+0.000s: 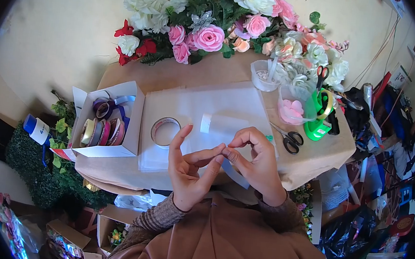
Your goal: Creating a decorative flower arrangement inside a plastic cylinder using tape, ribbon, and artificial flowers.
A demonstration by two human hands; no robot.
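My left hand [193, 165] and my right hand [255, 159] meet fingertip to fingertip over the front of the table. Between them they pinch the end of a pale blue ribbon strip [236, 174], which hangs down below the right palm; the pinched end is mostly hidden by the fingers. My left index finger points up, apart from the others. Just beyond the hands, a white roll [224, 125] lies on white sheets [195, 100]. A roll of tape [165, 132] rests flat to the left. Black-handled scissors [291, 141] lie to the right.
A white box [107, 152] of ribbon spools stands at the left. Toward the right are a tub with white bits [266, 76], a tub of pink pieces [296, 105] and a green tape dispenser [317, 130]. Artificial flowers [209, 38] line the back. A person [411, 151] is far right.
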